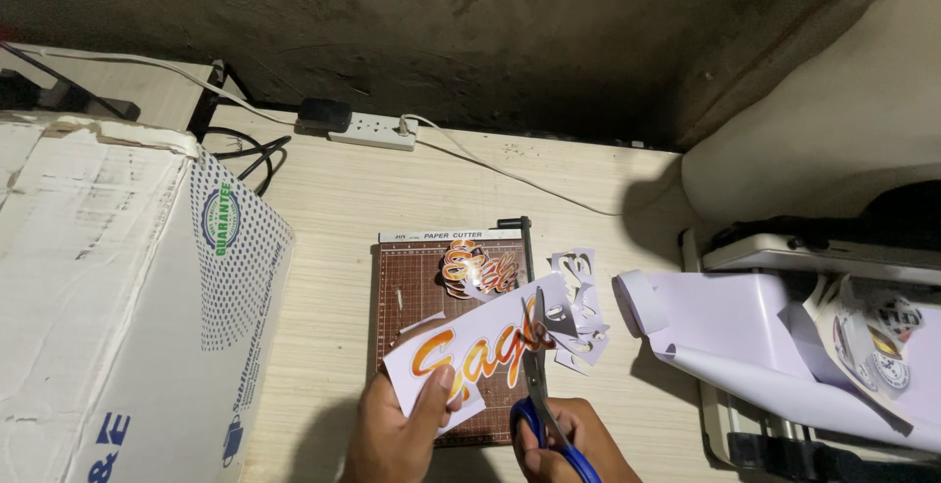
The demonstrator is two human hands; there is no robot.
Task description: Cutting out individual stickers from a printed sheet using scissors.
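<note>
Sticker sheet (pixel 470 355), with orange lettering, is pinched by the left hand (pixel 397 434) above a paper cutter (pixel 421 292), near the viewer. Blue-handled scissors (pixel 539 385), gripped in the right hand (pixel 573 444), are cutting around a letter; slow turning of the sheet seems called for.

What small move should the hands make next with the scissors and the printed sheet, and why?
Probably close the scissors a short way along the edge of the orange lettering. The right hand holds them by the blue handles with the blades at the sheet, which the left hand pins by its lower edge. White margin remains around the letters, and cut scraps lie beside it.
</note>
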